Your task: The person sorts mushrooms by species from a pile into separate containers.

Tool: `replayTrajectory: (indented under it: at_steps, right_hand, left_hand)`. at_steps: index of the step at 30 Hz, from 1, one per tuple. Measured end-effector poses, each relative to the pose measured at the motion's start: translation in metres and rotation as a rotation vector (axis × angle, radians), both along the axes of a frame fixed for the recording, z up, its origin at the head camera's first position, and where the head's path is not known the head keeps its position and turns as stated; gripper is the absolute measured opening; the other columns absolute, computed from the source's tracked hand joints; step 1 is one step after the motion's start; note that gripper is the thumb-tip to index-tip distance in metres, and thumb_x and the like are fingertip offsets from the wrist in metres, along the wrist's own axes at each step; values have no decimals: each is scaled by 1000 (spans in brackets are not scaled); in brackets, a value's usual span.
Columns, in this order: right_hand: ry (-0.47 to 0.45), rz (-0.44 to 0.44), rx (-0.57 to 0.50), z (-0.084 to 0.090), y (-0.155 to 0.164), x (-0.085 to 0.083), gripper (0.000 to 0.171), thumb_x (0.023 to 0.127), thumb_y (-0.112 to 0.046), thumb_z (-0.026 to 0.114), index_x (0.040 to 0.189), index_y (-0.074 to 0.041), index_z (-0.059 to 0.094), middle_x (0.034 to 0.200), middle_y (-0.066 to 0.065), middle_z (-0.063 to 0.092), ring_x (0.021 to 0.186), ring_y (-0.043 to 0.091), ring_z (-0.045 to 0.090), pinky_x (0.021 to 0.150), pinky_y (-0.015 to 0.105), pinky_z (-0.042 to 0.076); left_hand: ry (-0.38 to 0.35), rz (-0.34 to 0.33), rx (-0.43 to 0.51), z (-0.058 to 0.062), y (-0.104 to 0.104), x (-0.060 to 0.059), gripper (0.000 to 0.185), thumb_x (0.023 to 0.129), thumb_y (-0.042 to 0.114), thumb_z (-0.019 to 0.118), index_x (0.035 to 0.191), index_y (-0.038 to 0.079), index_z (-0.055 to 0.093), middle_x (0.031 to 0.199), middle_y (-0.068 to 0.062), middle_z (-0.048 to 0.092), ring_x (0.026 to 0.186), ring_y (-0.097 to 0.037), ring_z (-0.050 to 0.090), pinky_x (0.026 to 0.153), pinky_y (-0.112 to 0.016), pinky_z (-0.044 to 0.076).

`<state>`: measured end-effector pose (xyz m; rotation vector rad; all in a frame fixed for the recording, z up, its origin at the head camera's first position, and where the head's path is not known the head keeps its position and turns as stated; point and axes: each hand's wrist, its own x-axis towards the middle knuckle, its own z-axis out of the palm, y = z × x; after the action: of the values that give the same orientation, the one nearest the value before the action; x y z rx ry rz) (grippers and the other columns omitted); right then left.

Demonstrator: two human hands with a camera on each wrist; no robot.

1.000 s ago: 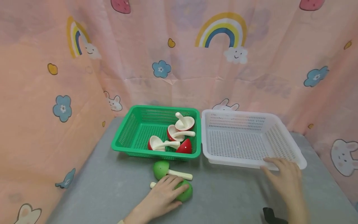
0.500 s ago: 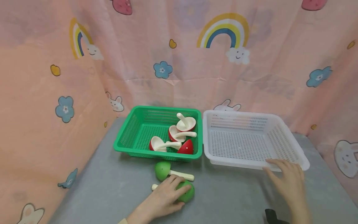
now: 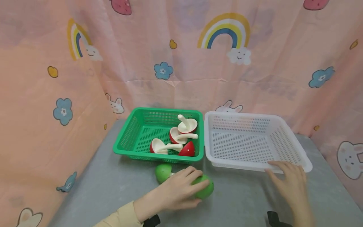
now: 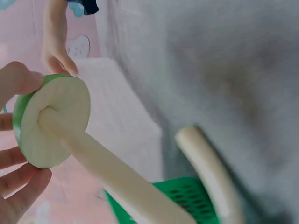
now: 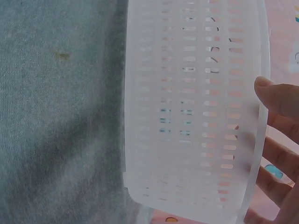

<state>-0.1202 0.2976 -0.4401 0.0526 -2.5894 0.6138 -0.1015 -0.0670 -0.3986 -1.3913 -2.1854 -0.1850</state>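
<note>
My left hand (image 3: 181,189) grips a green toy mushroom (image 3: 204,186) by its cap. In the left wrist view the thumb and fingers sit round the cap's edge, and the pale stem (image 4: 117,172) points away from the palm. Behind this hand a second green toy mushroom (image 3: 163,172) lies on the table, its stem mostly hidden in the head view. My right hand (image 3: 290,181) holds the near rim of a white basket (image 3: 238,164) close to its right corner. In the right wrist view its thumb (image 5: 275,95) overlaps the rim, fingers on the other side.
A green basket (image 3: 124,152) stands left of the white one, their sides close together. Several red toy mushrooms (image 3: 187,149) lie in its right part. The grey table (image 3: 241,195) meets a pink printed curtain (image 3: 193,88) behind and at both sides.
My left hand has moved to the right and lifted the green mushroom away from the other one, which stays in place. My right hand keeps its place at the white basket's rim.
</note>
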Motion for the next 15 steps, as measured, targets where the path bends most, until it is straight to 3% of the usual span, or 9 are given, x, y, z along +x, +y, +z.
replayTrajectory:
  at_steps: [3,6,10,15]
  right_hand:
    - [44,24,1,0,0,0,28,76,-13,77,102,-6,69,108,25,65,103,44,50,103,64,25]
    - [68,47,-5,0,1,-2,27,77,-14,77,102,-7,70,107,23,66,102,44,52,101,64,27]
    - [62,45,-21,0,1,-1,26,77,-14,76,101,-6,69,107,24,65,102,45,51,105,68,22]
    - [57,30,-23,2,0,1,28,75,-12,77,101,-6,69,108,25,65,105,46,51,105,70,20]
  left_hand:
    - [35,-33,-1,15,12,-8,47,76,43,70,115,18,61,104,2,58,90,-11,53,80,-18,48]
    - [21,-54,10,26,25,-19,47,77,43,69,116,18,60,102,3,57,90,-11,52,75,-15,47]
    - [-47,-72,21,40,42,-33,45,79,41,69,117,18,59,101,3,56,92,-11,51,70,-13,45]
    - [-193,-87,1,54,61,-52,46,81,39,69,121,19,57,103,3,54,95,-10,50,69,-12,43]
